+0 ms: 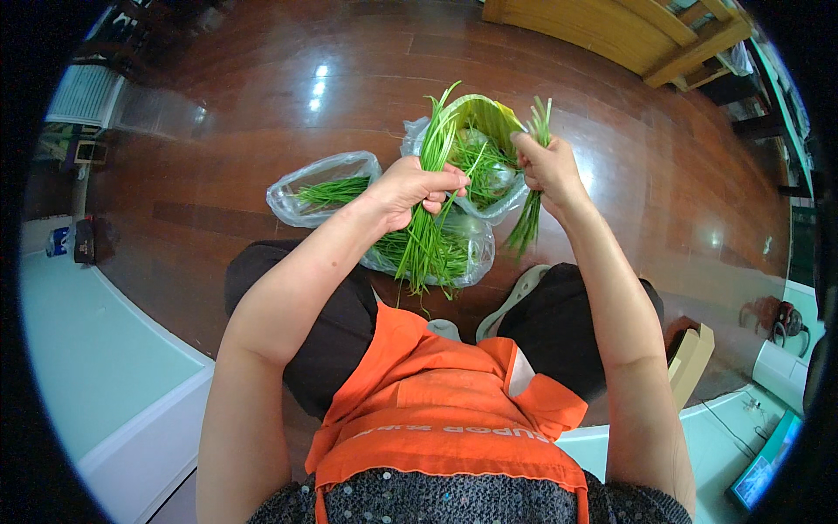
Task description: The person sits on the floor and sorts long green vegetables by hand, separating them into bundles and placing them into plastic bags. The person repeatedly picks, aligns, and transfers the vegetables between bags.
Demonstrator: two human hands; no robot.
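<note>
My left hand (419,190) grips a long bunch of green chives (432,147), whose lower ends hang over a clear plastic bag (483,252) holding more chives. In my right hand (548,167) is a smaller bunch of chives (527,223), held upright with pale stalk ends above and darker tips below. Between my hands stands an open bag with a yellow-green side (481,108), chives and crumpled clear plastic inside it. To the left lies another clear plastic bag (278,196) with a bundle of chives (332,191) in it.
The bags rest on a reddish-brown wooden floor (229,164) before my knees. Wooden furniture (589,33) stands at the upper right. A cardboard box (691,367) is beside my right arm, with a white cylindrical object (779,367) farther right. Light shoes (517,298) show below the bags.
</note>
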